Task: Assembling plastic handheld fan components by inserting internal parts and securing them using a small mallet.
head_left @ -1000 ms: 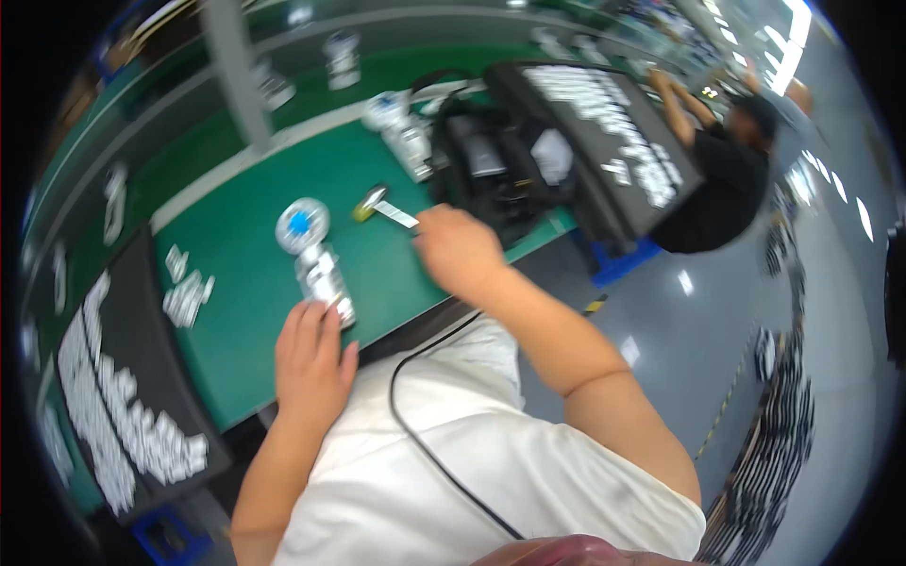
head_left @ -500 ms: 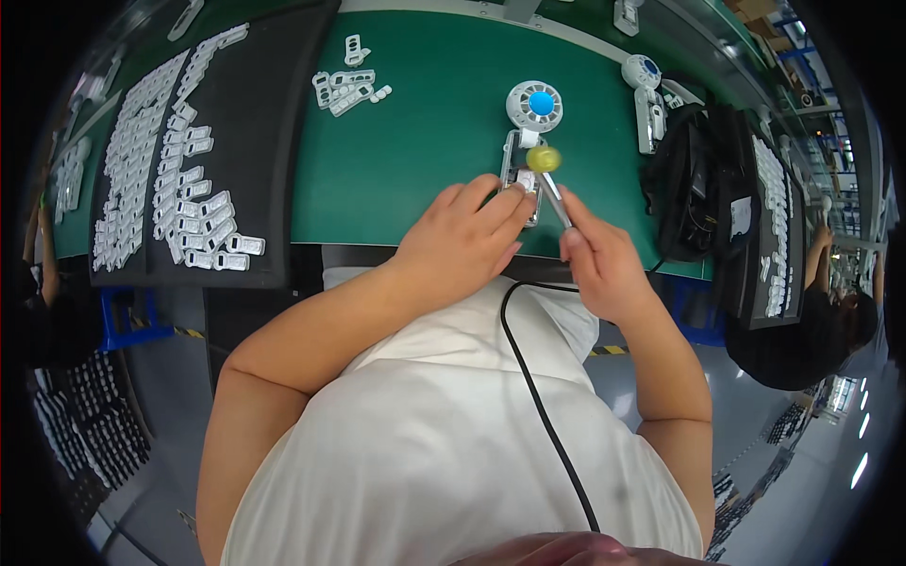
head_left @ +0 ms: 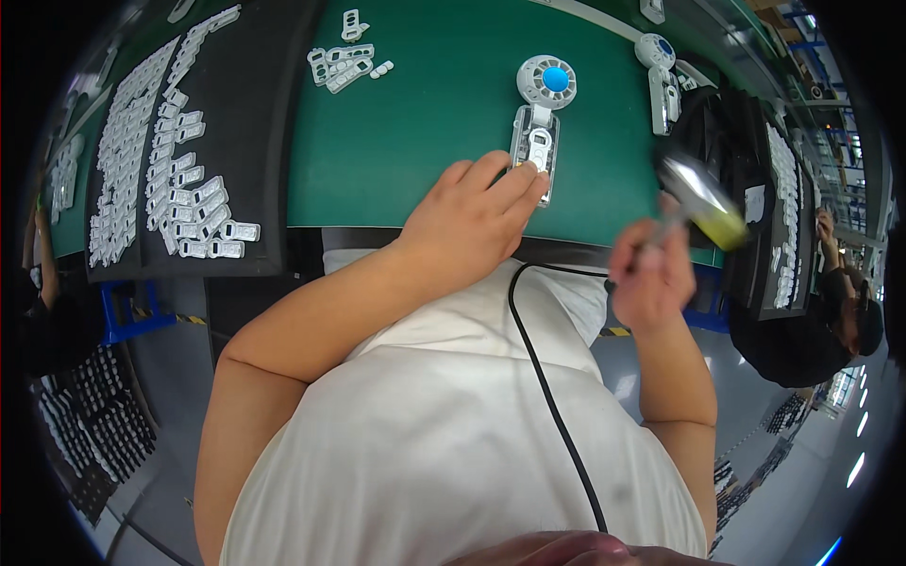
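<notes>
Well left of the white fan unit, small white parts cover much of a black tray. Closer on that side, loose white pieces lie clustered. The left hand reaches the unit's near end, half open, fingers loosely extended, fingertips touching the small white piece upon its body. Right of the unit, the right hand is curled around a hammer, its yellow-tipped head blurred, raised near a black bag.

Worktop: green. On worktop: fan-like device, white with blue centre. Left end: black mat, white parts. Right end: black bag; hammer, silver with yellow tip.
</notes>
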The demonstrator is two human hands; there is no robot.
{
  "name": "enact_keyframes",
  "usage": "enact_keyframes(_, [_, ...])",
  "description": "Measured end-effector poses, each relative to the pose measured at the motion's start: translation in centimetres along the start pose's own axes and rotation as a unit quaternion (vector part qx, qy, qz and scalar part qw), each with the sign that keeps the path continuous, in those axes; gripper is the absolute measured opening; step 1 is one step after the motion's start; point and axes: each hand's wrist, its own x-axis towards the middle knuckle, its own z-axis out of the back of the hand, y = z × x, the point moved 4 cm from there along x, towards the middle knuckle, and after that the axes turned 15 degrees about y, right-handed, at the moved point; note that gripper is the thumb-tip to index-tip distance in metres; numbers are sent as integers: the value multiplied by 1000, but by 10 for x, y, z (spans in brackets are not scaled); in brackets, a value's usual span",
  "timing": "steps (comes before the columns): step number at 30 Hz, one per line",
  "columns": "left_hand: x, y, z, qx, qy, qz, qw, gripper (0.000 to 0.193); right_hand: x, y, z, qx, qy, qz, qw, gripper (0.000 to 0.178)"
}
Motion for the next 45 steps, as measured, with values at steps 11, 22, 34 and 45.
enact_keyframes(11, [1,1,3,5,-14,-3,1000,57,8,13,-10,-31,13,-25,999,50])
enact_keyframes(22, [10,8,9,-59,-27,8,998,60,9,-5,-1,-102,131,-274,947,49])
enact_keyframes(34, [23,23,3,-136,-6,51,989,88,7,-3,-20,-137,183,-164,960,46])
enact_keyframes(45, [25,28,7,-186,-20,64,980,93,-7,-18,-13,-168,193,-254,933,46])
